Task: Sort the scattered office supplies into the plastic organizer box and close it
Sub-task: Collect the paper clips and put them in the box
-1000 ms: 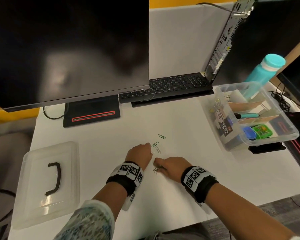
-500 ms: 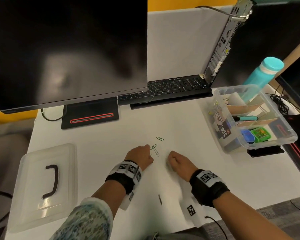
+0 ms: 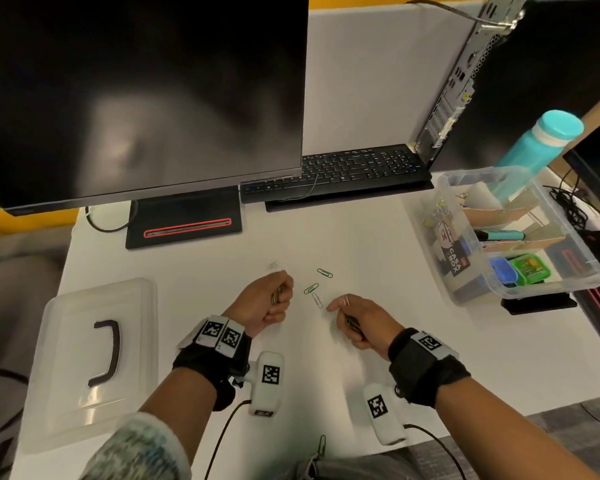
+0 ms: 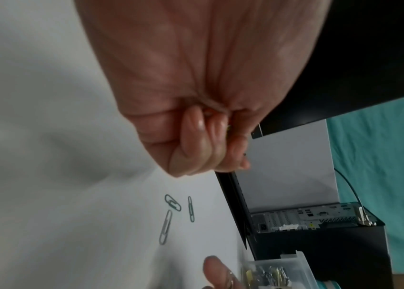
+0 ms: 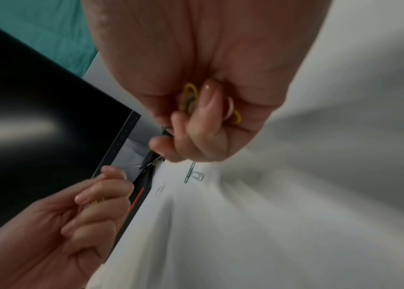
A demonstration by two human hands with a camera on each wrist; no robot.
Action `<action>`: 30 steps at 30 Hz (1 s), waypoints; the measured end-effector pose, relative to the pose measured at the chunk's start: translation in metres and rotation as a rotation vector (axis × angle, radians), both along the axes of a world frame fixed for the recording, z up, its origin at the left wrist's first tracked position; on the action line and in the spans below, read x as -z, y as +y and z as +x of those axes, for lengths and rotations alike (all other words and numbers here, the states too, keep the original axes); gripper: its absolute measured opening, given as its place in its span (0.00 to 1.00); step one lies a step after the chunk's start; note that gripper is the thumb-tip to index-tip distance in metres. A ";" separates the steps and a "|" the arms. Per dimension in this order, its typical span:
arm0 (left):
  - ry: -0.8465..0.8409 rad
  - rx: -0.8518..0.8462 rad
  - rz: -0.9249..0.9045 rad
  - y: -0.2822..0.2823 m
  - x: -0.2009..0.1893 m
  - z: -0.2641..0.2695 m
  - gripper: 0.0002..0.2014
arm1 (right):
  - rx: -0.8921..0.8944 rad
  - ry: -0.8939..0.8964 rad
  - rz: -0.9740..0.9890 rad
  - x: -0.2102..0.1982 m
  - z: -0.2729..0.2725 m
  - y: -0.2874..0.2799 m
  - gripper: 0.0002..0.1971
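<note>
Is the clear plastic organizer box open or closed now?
Open. The clear plastic organizer box has no cover; its clear lid with the dark handle lies apart on the white desk.

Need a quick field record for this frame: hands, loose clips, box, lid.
left hand: fist curled round gathered paper clips
right hand: grips yellow and green paper clips
loose clips on desk: three between the hands, one more at the near desk edge
organizer box: open, right side of desk, partly filled
lid: off, flat on desk at left, handle up
task state: clips not yet in box
</note>
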State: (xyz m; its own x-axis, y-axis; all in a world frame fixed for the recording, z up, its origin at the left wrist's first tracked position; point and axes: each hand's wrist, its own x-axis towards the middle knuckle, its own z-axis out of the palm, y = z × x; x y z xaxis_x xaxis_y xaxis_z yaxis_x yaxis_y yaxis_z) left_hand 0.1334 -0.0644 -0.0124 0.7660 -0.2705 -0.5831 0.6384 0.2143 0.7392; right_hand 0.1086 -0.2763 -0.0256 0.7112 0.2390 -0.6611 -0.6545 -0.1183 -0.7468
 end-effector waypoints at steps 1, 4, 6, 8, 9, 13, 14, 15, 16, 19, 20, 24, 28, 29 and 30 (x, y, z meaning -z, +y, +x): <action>-0.021 0.014 0.027 0.000 0.001 -0.002 0.15 | 0.026 0.011 0.001 0.000 0.001 0.000 0.15; -0.044 0.056 0.096 0.002 0.005 -0.009 0.13 | 0.065 0.029 0.031 0.001 0.000 -0.005 0.16; -0.037 0.062 0.180 0.006 0.009 -0.012 0.13 | 0.084 0.050 0.063 0.002 -0.004 -0.008 0.16; -0.063 0.086 0.320 0.013 0.014 -0.014 0.14 | 0.109 0.075 0.103 0.001 -0.007 -0.008 0.12; -0.101 0.119 0.414 0.016 0.015 -0.016 0.15 | 0.111 0.079 0.114 -0.001 -0.009 -0.008 0.12; -0.315 0.297 0.797 0.024 0.014 -0.022 0.17 | -0.029 0.009 0.045 -0.008 -0.022 -0.002 0.18; -0.355 0.343 0.834 0.025 0.014 -0.025 0.18 | -0.071 -0.001 0.034 -0.009 -0.027 0.000 0.18; -0.387 0.393 0.856 0.025 0.013 -0.029 0.18 | -0.106 -0.010 0.025 -0.007 -0.031 0.001 0.19; -0.408 0.446 0.873 0.024 0.012 -0.034 0.18 | -0.133 -0.015 0.014 -0.006 -0.035 0.003 0.20; -0.411 0.618 0.926 0.015 0.011 -0.056 0.18 | -0.133 -0.024 -0.026 0.001 -0.044 0.006 0.23; -0.405 0.684 0.947 0.011 0.010 -0.066 0.18 | -0.126 -0.025 -0.048 0.003 -0.046 0.007 0.24; -0.414 0.913 0.997 -0.011 0.007 -0.106 0.18 | -0.229 -0.176 -0.237 0.014 -0.053 0.005 0.24; -0.359 0.981 1.067 -0.034 0.009 -0.141 0.24 | -0.349 -0.308 -0.348 0.023 -0.056 -0.006 0.19; -0.357 0.985 1.110 -0.038 0.010 -0.148 0.24 | -0.357 -0.318 -0.348 0.025 -0.058 -0.009 0.17; -0.361 0.974 1.158 -0.042 0.011 -0.152 0.24 | -0.369 -0.328 -0.349 0.027 -0.059 -0.012 0.16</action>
State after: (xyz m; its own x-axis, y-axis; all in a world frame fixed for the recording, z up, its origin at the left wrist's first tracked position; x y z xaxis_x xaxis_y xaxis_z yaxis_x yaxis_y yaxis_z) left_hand -0.0184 -0.1065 -0.0230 0.7093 -0.2780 -0.6478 -0.0550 -0.9380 0.3423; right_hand 0.0492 -0.2882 -0.0526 0.8025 0.3173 -0.5052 -0.2655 -0.5684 -0.7787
